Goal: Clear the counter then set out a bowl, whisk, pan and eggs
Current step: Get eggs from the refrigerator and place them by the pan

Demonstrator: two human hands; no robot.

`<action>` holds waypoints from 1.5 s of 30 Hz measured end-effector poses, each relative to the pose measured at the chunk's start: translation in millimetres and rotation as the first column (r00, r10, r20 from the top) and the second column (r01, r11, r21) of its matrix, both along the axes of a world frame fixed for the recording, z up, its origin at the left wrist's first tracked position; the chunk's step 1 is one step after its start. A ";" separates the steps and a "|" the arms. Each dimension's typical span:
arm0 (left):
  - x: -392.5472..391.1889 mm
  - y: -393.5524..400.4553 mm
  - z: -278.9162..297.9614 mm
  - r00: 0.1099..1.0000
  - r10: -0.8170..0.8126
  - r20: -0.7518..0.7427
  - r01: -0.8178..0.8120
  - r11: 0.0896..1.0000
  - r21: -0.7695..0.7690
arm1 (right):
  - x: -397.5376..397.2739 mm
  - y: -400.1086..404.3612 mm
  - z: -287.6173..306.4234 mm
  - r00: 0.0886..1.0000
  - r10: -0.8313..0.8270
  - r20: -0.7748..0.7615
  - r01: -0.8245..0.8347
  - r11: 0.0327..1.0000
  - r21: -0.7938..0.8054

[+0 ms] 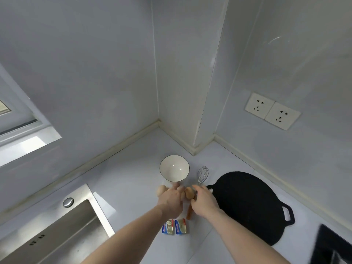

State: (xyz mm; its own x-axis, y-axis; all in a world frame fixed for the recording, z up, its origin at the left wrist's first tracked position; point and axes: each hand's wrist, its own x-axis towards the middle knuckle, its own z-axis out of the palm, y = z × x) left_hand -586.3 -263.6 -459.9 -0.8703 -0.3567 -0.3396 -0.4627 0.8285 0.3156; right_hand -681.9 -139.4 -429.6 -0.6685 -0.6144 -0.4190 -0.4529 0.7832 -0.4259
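A white bowl (pixel 174 168) with a dark rim stands empty near the counter's corner. Right of it lies a wire whisk (pixel 202 174) with an orange handle, partly under my right hand. A flat black pan (pixel 247 204) with two handles rests further right. One brown egg (pixel 161 190) lies left of my left hand (pixel 171 201), whose fingers reach over the spot below the bowl. My right hand (pixel 203 201) has its fingers curled around another brown egg (pixel 189 193). Whether a further egg sits under my left hand is hidden.
Two small blue and white packets (pixel 174 227) lie on the white counter (pixel 129 180) just below my hands. A steel sink (pixel 57 231) is at the lower left, a dark hob edge (pixel 335 246) at the lower right. Wall sockets (pixel 272 111) sit above the pan.
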 end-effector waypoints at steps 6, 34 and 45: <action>-1.9 -3.8 -15.5 0.998 0.017 -0.068 -0.018 1.000 -0.019 | -5.8 -11.5 -17.6 0.992 0.095 -0.082 -0.087 0.992 0.096; -63.8 115.0 75.1 0.954 -0.053 -0.296 0.110 0.978 0.178 | -48.1 188.8 23.0 0.847 -0.522 0.103 0.525 0.789 -0.320; -185.8 233.3 62.8 0.934 -0.279 -0.222 0.332 0.908 0.256 | -105.4 299.2 19.2 0.659 -0.749 0.065 0.739 0.630 -0.240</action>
